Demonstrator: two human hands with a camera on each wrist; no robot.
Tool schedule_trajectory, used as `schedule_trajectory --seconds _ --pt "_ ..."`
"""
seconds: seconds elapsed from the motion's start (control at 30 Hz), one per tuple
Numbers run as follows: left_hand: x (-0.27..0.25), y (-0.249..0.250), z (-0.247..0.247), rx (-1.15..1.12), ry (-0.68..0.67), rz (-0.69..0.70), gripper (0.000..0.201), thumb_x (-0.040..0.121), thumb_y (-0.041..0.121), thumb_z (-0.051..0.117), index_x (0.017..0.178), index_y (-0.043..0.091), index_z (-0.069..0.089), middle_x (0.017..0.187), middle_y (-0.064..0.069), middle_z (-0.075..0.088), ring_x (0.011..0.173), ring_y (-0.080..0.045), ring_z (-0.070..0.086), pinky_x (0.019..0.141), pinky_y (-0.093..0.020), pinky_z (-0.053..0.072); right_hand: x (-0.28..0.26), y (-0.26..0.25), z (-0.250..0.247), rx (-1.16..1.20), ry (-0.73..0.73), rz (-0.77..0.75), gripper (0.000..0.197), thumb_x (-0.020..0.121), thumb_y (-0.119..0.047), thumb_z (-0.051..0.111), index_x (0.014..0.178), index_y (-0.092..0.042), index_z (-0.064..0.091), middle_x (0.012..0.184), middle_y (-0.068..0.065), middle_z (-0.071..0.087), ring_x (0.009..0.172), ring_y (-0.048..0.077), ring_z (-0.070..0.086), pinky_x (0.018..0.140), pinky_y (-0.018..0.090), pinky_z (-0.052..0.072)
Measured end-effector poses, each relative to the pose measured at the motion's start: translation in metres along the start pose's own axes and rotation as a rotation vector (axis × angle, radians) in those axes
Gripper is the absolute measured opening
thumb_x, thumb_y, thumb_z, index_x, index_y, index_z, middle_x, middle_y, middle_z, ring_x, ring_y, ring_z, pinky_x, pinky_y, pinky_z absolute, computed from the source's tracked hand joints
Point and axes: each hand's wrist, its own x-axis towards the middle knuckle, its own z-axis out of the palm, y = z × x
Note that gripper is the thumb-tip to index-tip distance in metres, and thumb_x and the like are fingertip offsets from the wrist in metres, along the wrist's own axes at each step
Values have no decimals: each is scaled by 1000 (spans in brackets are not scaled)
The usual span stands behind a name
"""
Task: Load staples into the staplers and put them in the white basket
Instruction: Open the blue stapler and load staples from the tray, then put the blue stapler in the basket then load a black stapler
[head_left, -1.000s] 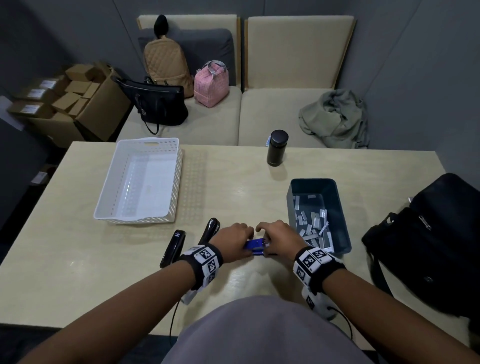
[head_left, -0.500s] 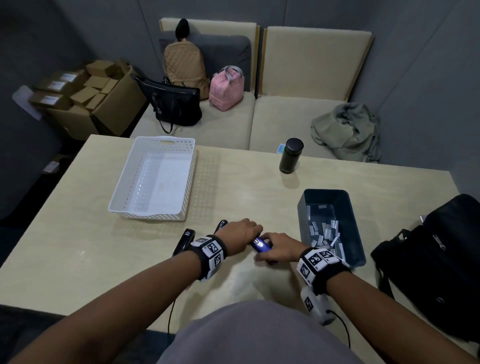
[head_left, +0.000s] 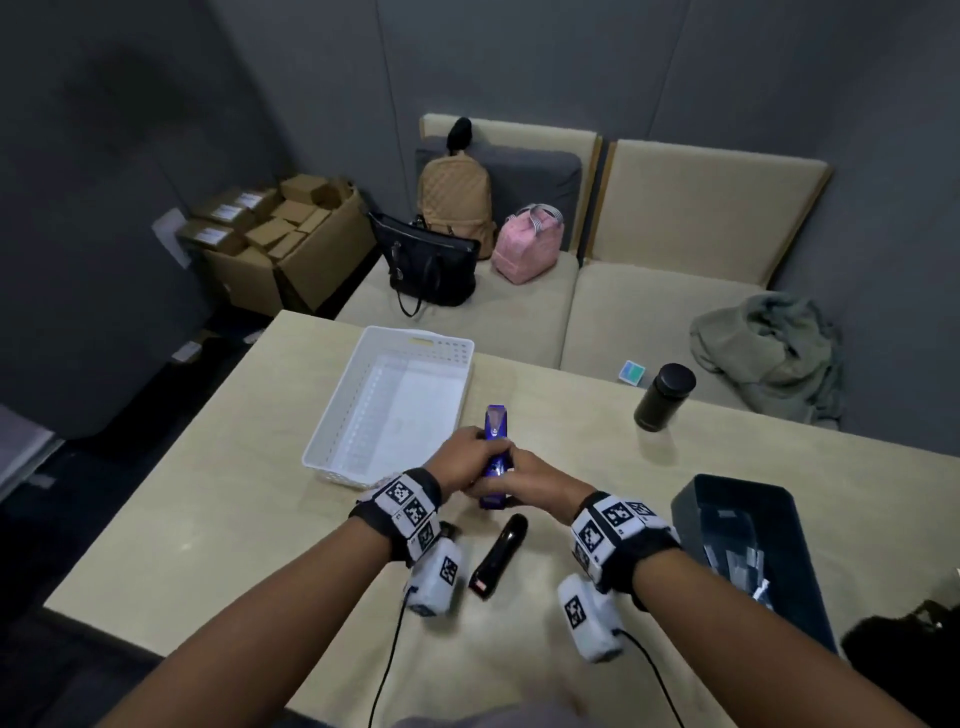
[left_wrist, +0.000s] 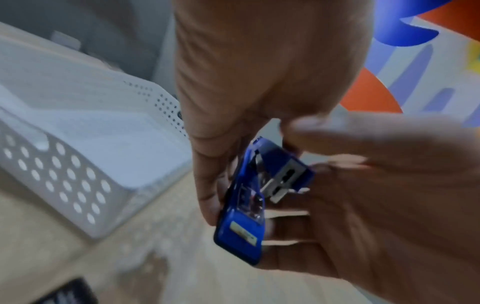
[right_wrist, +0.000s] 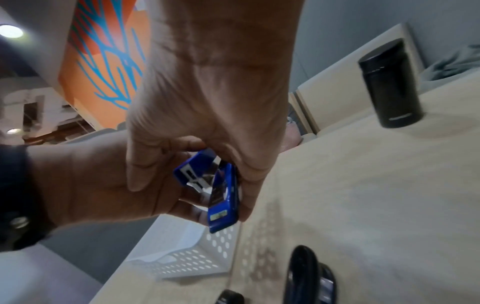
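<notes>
Both hands hold a blue stapler (head_left: 494, 434) above the table, just right of the white basket (head_left: 363, 384). My left hand (head_left: 475, 452) grips its left side and my right hand (head_left: 506, 475) grips its right side. In the left wrist view the blue stapler (left_wrist: 241, 216) shows its two halves spread apart at the hinge end; the right wrist view shows the blue stapler (right_wrist: 223, 197) the same way. A black stapler (head_left: 498, 556) lies on the table below the hands. A second black stapler (head_left: 448, 530) is mostly hidden under my left wrist.
A dark blue bin (head_left: 727, 499) with several staple strips sits at the right. A black bottle (head_left: 665, 397) stands at the far right of the table, and a black bag (head_left: 904, 654) lies at the near right corner. Bags lie on the sofa behind.
Both hands have lifted the blue stapler off the table beside the bin and carried it forward toward the basket. It now points away from me instead of lying crosswise.
</notes>
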Motion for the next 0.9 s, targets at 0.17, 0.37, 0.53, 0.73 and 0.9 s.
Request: schedule_trajectory --seconds 0.17,0.37,0.53,0.73,0.9 --pt "30 13 -71 -106 106 -53 36 95 33 55 104 -1 61 89 -18 64 77 -32 63 65 -35 55 30 -26 13 -144 22 -13 83 84 -27 73 150 -18 24 141 -4 45 122 17 54 96 27 48" --pt "96 2 -109 4 144 -187 33 94 37 54 88 5 55 86 -15 60 78 -30 59 73 -41 52 59 -8 17 -212 121 76 84 86 -23 70 153 -17 19 151 8 38 130 24 47 100 33 45" --pt "144 -11 -96 262 58 -137 41 98 44 43 85 5 51 87 -17 57 79 -29 56 83 -43 52 84 4 25 -176 60 66 85 85 -19 71 153 -18 21 148 5 42 123 20 52 91 26 47" --pt "172 -12 -82 415 182 -7 42 99 38 44 69 11 55 75 -11 63 74 -30 59 69 -32 45 103 23 19 -124 120 71 71 86 -13 68 147 -17 33 134 4 55 107 15 59 86 23 50" --pt "174 -18 -78 447 196 39 49 100 38 38 57 15 41 69 -12 59 70 -30 55 65 -34 39 94 41 6 -131 171 102 61 88 -8 62 143 -16 39 124 6 60 95 15 61 74 12 47"
